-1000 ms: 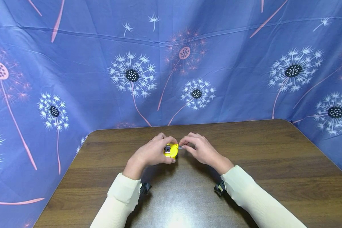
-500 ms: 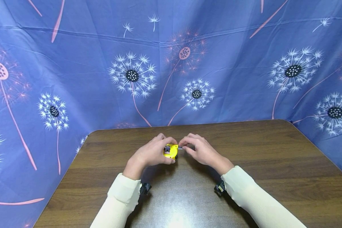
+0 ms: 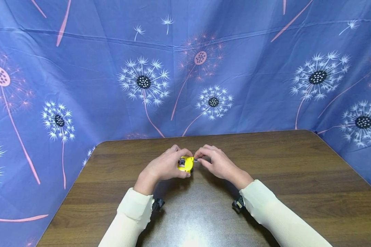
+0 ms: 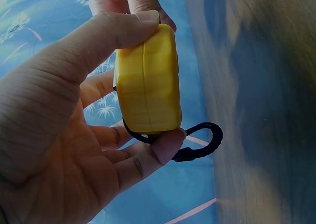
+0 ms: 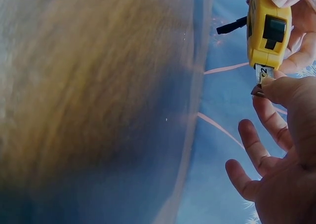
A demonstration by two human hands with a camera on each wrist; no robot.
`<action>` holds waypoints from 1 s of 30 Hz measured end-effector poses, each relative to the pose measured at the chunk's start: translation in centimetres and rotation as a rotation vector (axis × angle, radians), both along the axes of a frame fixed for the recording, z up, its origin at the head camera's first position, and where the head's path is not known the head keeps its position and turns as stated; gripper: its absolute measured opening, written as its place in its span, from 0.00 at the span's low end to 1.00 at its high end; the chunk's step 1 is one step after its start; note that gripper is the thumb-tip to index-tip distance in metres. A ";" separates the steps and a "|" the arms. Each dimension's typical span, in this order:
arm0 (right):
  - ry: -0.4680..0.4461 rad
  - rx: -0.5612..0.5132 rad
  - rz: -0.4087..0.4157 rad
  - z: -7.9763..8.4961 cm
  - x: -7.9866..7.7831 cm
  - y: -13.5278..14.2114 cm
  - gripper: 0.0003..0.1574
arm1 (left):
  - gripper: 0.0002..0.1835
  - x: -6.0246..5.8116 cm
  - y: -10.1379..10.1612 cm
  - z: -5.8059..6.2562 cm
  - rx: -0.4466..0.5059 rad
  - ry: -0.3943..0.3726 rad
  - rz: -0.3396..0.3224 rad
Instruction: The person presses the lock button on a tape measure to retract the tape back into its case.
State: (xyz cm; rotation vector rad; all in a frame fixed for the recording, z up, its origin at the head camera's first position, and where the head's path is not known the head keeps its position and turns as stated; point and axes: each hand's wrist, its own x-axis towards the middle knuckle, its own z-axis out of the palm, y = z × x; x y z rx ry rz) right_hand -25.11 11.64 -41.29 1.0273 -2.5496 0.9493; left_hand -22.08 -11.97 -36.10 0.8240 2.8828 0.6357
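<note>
A yellow tape measure [image 3: 187, 164] is held above the table by my left hand [image 3: 167, 164]. In the left wrist view, the thumb presses one end of its yellow case [image 4: 150, 81] and a fingertip supports the other end; a black wrist strap [image 4: 212, 140] loops out below. My right hand [image 3: 217, 161] pinches the metal end of the blade between thumb and index finger. In the right wrist view, a short stretch of blade [image 5: 264, 73] with a numeral 2 sticks out of the case, under a black lock button [image 5: 274, 29]. The other right fingers are spread apart.
A brown wood-grain table [image 3: 281, 164] lies beneath both hands. Behind and beside it hangs a blue cloth [image 3: 250, 68] with dandelion prints. Small black devices [image 3: 238, 203] sit at both wrists, by the pale sleeves.
The short visible piece of blade by the right fingertips looks slightly different from frame to frame. Both hands and the case keep nearly the same place.
</note>
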 end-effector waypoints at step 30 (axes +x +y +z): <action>0.059 -0.028 -0.045 -0.1 0.1 1.0 0.10 | 0.31 0.0 -0.7 -0.4 -0.043 0.005 0.033</action>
